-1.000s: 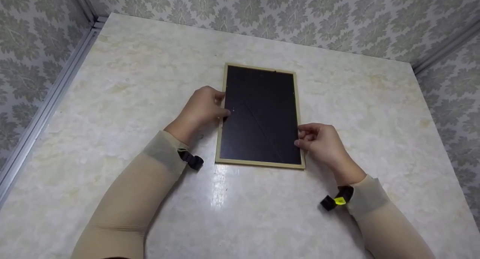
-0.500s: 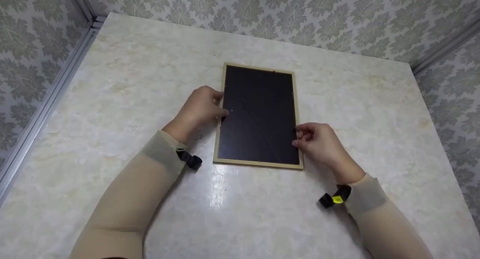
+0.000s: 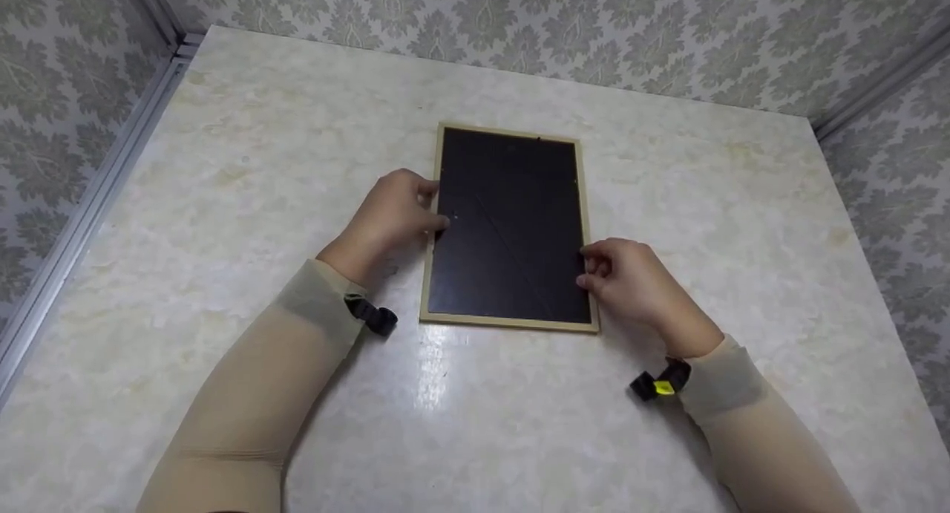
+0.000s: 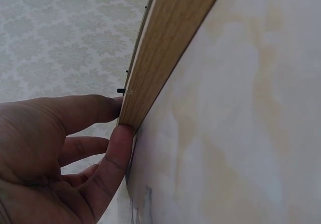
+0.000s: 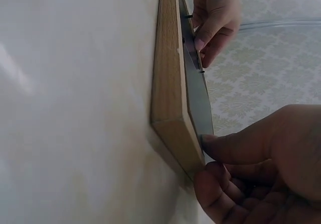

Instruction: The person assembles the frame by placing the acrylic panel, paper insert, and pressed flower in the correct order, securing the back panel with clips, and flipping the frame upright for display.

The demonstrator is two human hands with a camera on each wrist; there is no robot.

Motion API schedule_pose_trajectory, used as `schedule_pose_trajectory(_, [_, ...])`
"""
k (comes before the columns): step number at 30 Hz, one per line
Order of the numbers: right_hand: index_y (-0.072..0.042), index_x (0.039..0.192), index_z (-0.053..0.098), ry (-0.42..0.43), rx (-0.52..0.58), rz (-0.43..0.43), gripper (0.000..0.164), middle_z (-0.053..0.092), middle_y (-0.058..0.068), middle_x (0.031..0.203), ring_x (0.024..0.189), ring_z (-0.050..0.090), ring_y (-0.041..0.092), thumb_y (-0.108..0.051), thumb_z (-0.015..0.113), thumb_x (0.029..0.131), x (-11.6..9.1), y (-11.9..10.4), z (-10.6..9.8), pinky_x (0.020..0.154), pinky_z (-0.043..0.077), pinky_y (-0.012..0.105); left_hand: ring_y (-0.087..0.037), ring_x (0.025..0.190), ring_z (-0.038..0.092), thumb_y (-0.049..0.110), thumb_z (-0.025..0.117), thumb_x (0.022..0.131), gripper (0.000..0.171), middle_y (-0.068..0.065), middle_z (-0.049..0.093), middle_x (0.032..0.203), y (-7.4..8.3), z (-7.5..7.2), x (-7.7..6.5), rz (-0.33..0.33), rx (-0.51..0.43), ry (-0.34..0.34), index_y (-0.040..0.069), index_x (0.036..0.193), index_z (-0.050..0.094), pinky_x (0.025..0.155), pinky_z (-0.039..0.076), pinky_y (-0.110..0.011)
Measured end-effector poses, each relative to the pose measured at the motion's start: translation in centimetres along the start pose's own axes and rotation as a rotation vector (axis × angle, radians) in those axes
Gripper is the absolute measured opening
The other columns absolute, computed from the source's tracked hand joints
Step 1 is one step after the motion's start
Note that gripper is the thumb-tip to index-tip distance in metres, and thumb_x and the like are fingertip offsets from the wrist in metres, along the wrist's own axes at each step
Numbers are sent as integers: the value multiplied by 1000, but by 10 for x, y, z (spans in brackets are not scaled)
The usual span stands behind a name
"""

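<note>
- One pale tabletop [image 3: 512,416] reaches beyond the frame on every side, with broad room to left, right and near side; the patterned wall [image 3: 490,15] stands past its far edge, well apart from the frame.
- The picture frame [image 3: 510,227] lies dark back up around the middle of the tabletop, between the two hands and touching both. Its long axis runs away from the person. It looks flat; whether an edge is slightly raised I cannot tell.
- The left hand [image 3: 390,212] is at the left long edge, about halfway along; the right hand [image 3: 631,279] is at the right long edge, closer to the near corner, so the grips are not level.
- The left fingers [image 4: 110,158] are narrow, pinching the wooden edge, thumb over the back; the right fingers [image 5: 208,184] pinch their edge likewise.
- A small dark tab [image 4: 120,90] sticks up just beside the left thumb.
</note>
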State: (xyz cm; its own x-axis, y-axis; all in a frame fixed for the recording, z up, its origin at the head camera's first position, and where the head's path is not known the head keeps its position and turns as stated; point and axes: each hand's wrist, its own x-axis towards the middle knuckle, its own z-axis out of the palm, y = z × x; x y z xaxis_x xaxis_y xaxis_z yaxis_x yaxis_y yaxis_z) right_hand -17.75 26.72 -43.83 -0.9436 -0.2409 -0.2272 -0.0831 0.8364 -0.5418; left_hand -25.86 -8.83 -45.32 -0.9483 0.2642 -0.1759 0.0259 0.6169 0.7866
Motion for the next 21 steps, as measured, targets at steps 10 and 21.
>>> schedule_pose_trajectory(10, [6, 152, 66, -15, -30, -23, 46, 74, 14, 116, 104, 69, 27, -10, 73, 109, 0, -1, -1, 96, 59, 47, -29, 139, 64, 15, 87, 94, 64, -18, 68, 159, 1, 0, 1, -3, 11, 9, 1, 153, 67, 119, 55, -46])
schedule_pose_trajectory(21, [-5, 136, 70, -16, 64, -27, 39, 73, 10, 109, 94, 67, 23, -20, 85, 103, 4, 19, -8, 83, 57, 34, -27, 106, 75, 18, 85, 98, 52, -17, 79, 139, 0, -15, -5, 22, 48, -75, 4, 147, 74, 91, 63, -40])
